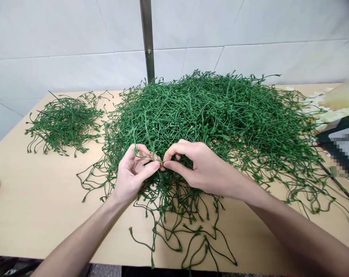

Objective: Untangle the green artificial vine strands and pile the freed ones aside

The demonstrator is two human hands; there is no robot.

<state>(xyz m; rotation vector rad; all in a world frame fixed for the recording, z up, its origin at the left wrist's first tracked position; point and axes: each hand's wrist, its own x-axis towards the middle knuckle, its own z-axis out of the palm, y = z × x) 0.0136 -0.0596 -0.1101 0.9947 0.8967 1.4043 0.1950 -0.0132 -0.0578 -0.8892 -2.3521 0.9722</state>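
A large heap of thin green artificial stems (203, 107) with small budded tips spreads over the table. Above its front part, my left hand (135, 167) pinches a green stem (152, 140) between thumb and fingers. Close beside it, my right hand (191, 161) has thumb and forefinger pressed together on an end of a stem at the left fingertips. Whether both hands hold one stem or two I cannot tell. Loose stems (174, 234) trail from the heap toward the front edge, below my hands.
A smaller pile of green stems (66, 123) lies at the left on the wooden table (47, 207). At the right are white petals (321, 109) and a dark-framed object (343, 144), partly blurred. A metal post (147, 42) stands against the tiled wall (76, 30) behind.
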